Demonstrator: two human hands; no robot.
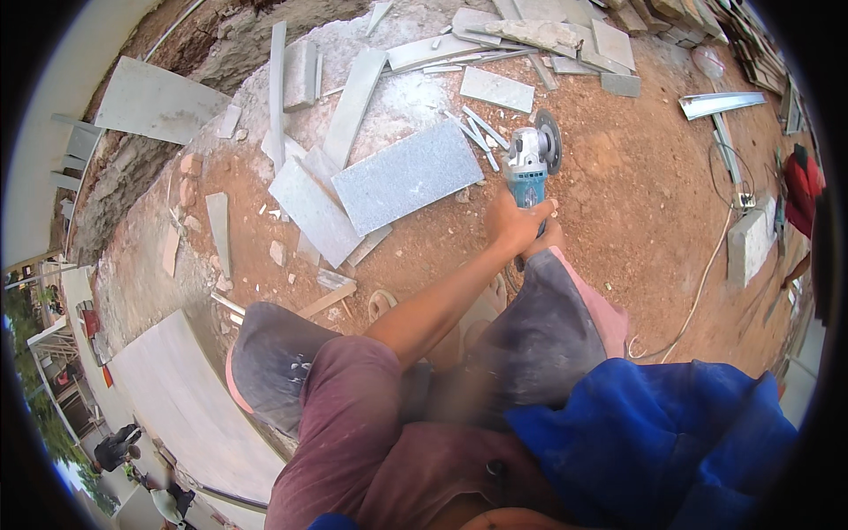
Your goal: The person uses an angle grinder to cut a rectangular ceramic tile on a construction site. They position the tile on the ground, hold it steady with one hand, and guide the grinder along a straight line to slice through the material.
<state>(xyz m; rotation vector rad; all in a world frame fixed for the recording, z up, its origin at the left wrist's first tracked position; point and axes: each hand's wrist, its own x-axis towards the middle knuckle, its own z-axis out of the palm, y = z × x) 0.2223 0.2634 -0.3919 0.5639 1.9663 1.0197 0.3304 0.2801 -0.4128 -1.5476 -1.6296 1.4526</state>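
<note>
An angle grinder (528, 181) with a teal body, grey metal head and dark cutting disc (548, 141) is held out in front of my right knee. My left hand (514, 217) wraps round its body from the left. Just behind it, beside the knee, my right hand (552, 235) is closed on the rear end of the grinder; part of this hand is hidden. To the left of the disc lies a speckled grey stone slab (408, 177), resting partly over another slab (315, 209). Narrow cut strips (485, 129) lie between the slab and the grinder.
Several stone offcuts (496, 89) are heaped at the far side. A pale cable (702, 305) runs over the reddish dirt on the right, near a concrete block (752, 240). A large pale board (190, 397) lies at the left. Another person in red (802, 190) is at the right edge.
</note>
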